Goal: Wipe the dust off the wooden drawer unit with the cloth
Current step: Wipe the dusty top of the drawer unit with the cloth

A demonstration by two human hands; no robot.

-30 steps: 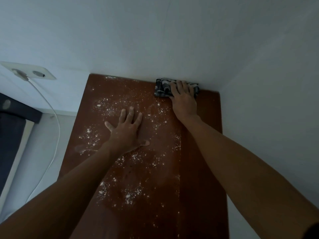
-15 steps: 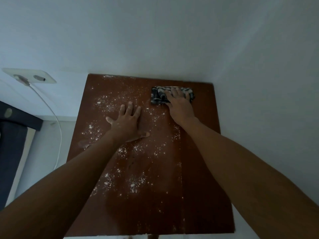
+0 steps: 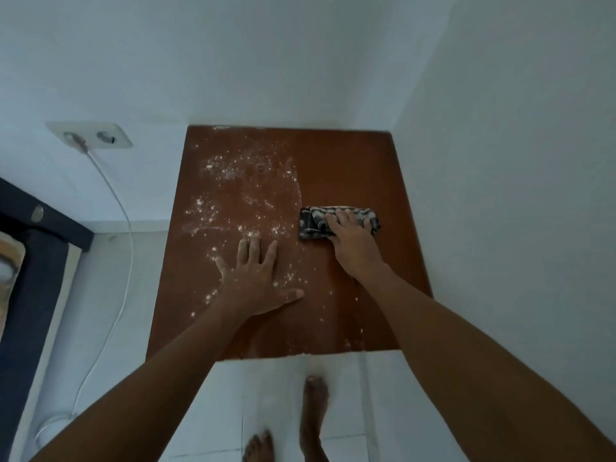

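The brown wooden top of the drawer unit fills the middle of the head view, set into a corner of white walls. White dust speckles its left half; the strip on the right looks clean. A folded dark patterned cloth lies on the right half, and my right hand presses flat on it with fingers over its near edge. My left hand rests flat on the top with fingers spread, left of the cloth and amid the dust.
White walls close in behind and to the right of the unit. A wall socket with a white cable hangs at the left. A dark bed edge stands at far left. My bare feet stand on pale floor tiles.
My right hand has dragged the cloth from the back edge toward me, leaving a clean strip behind it. My left hand stays planted on the top. The view has tilted down, showing floor and feet.
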